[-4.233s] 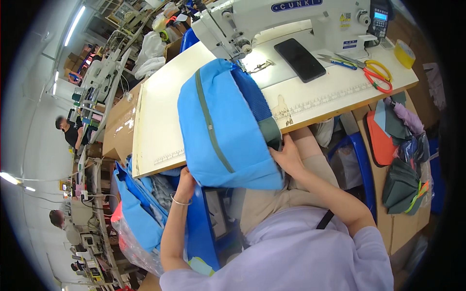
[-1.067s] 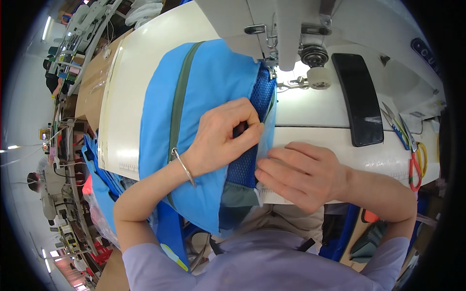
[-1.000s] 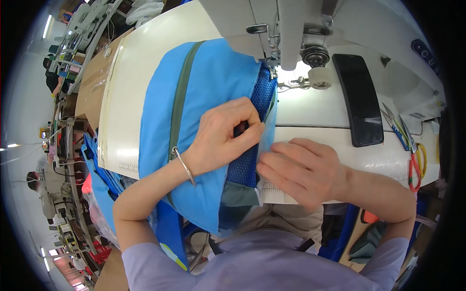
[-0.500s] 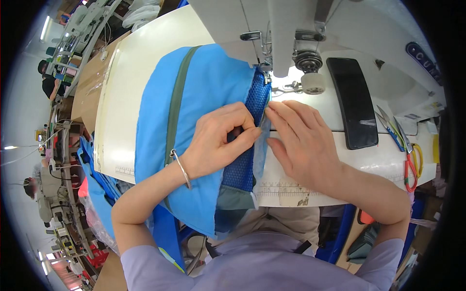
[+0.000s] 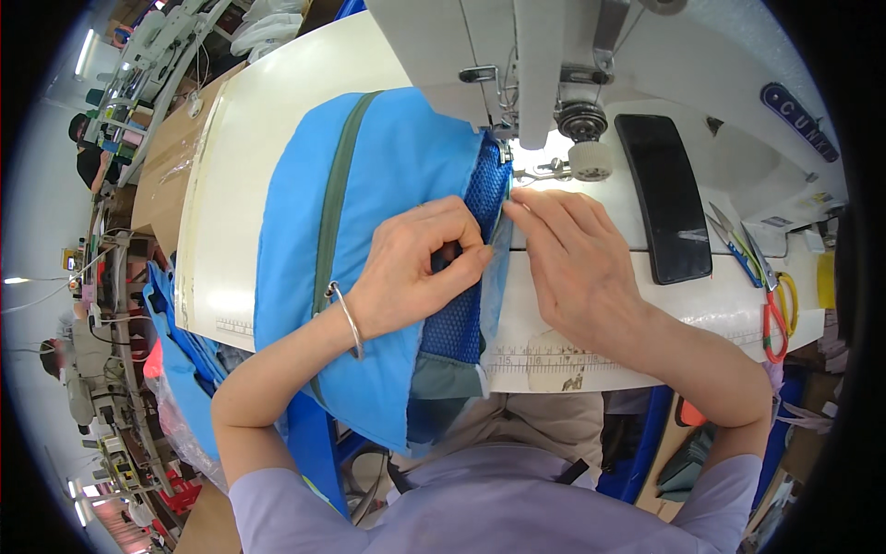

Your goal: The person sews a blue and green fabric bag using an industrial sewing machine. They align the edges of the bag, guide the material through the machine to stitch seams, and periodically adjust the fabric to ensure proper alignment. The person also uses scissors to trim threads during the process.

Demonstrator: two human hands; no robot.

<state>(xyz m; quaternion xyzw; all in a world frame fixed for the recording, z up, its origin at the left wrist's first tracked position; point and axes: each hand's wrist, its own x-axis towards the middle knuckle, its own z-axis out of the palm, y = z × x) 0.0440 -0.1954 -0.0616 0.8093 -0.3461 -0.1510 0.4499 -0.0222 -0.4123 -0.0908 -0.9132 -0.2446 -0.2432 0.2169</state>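
One left hand pinches blue cloth; right hand, slid toward twelve o'clock, touches edge nearer sewing machine, grip unclear.

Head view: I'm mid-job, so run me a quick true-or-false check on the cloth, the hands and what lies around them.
1. The left hand is over the cloth. True.
2. The cloth's long strip is red. False: the strip is dark green.
3. The right hand has its fingertips by the cloth's right edge. True.
4. The right wrist wears a bracelet. False: the bracelet is on the left.
5. The scissors lie to the right of the phone. True.
6. The phone lies on top of the cloth. False: it lies apart from it, to its right.
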